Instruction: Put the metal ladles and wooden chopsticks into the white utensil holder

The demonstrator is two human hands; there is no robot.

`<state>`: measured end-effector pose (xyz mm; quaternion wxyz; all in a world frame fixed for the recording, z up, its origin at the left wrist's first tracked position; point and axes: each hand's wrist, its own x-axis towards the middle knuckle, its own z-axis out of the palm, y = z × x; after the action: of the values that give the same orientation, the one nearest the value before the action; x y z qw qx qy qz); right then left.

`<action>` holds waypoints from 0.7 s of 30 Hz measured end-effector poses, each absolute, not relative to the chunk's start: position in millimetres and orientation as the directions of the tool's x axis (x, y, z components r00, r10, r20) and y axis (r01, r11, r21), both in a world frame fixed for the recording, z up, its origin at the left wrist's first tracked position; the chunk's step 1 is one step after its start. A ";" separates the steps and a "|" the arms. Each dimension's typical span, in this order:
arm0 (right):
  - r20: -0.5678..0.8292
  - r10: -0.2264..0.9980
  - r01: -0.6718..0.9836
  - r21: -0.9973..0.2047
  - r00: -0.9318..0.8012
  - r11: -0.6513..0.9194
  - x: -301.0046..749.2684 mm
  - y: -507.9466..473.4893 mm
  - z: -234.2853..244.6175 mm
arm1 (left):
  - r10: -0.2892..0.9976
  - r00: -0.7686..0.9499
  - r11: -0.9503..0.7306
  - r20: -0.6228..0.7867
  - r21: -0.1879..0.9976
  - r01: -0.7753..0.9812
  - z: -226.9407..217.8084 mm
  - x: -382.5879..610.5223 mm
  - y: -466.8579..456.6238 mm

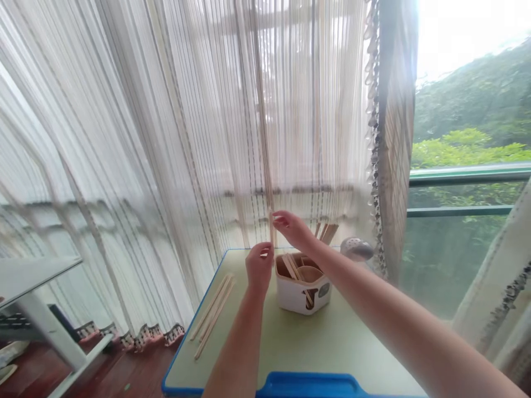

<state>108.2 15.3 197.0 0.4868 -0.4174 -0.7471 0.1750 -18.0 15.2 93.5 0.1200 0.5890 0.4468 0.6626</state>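
Note:
My right hand point(292, 228) is raised above a white utensil holder point(302, 293) and pinches the top of a wooden chopstick point(271, 228) that stands upright. My left hand point(259, 266) is just left of the holder, its fingers curled around the chopstick's lower part. The holder stands near the far edge of a small green table point(332, 348) and has several wooden chopsticks and a wooden spoon in its compartments. Several more chopsticks point(213, 315) lie flat on the table's left side.
The table has a blue rim point(307, 384). A metal ladle head point(355, 249) sticks up behind the holder. Sheer striped curtains point(186, 138) hang close behind the table, with a window and railing at right. A white stand point(45, 326) is on the wooden floor at left.

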 end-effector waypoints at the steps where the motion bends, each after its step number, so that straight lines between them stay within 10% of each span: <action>1: 0.586 0.789 0.426 -0.676 -0.183 0.601 106.7 16.1 197.5 | 0.670 -0.272 -0.592 0.691 0.718 0.368 95.5 -17.5 14.9; 13: 0.716 0.627 0.343 -0.532 -0.307 0.774 110.9 4.6 209.4 | 0.600 -0.268 -0.682 0.754 0.657 0.321 109.2 -12.1 6.6; 21: 0.491 0.770 0.410 -0.655 -0.408 0.635 121.1 17.5 194.5 | 0.717 -0.187 -0.616 0.672 0.736 0.281 80.5 -17.1 15.1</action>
<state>121.1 17.5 194.5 0.4038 -0.3644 -0.8090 0.2229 -17.1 15.1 80.5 0.1665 0.6156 0.4050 0.6552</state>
